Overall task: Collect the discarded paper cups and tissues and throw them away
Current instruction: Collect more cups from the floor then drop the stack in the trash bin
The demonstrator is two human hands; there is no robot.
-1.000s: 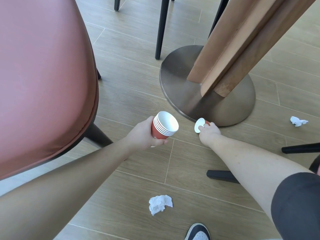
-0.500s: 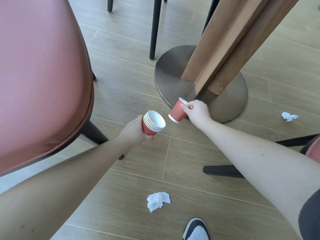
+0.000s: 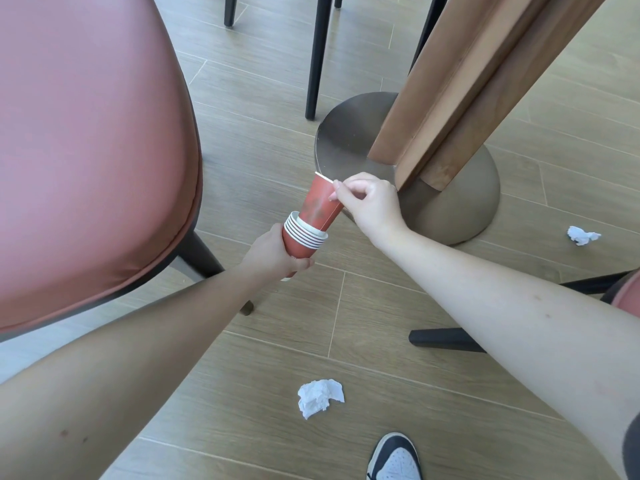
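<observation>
My left hand (image 3: 273, 254) grips a stack of several nested red paper cups (image 3: 302, 239) with white rims, held above the floor. My right hand (image 3: 369, 200) pinches the rim of a single red paper cup (image 3: 318, 204), whose base sits partway inside the top of the stack. A crumpled white tissue (image 3: 320, 396) lies on the floor below my arms. A second crumpled tissue (image 3: 581, 234) lies on the floor at the right, beside the table base.
A pink padded chair (image 3: 90, 150) with dark legs fills the left. A wooden table column (image 3: 464, 88) rises from a round metal base (image 3: 349, 140) behind my hands. Black chair legs (image 3: 446, 342) cross the floor at right. My shoe (image 3: 394, 457) shows at the bottom.
My right hand lifted the single cup off the floor by the table base and brought it left into the mouth of the stack. My left hand raised the stack a little.
</observation>
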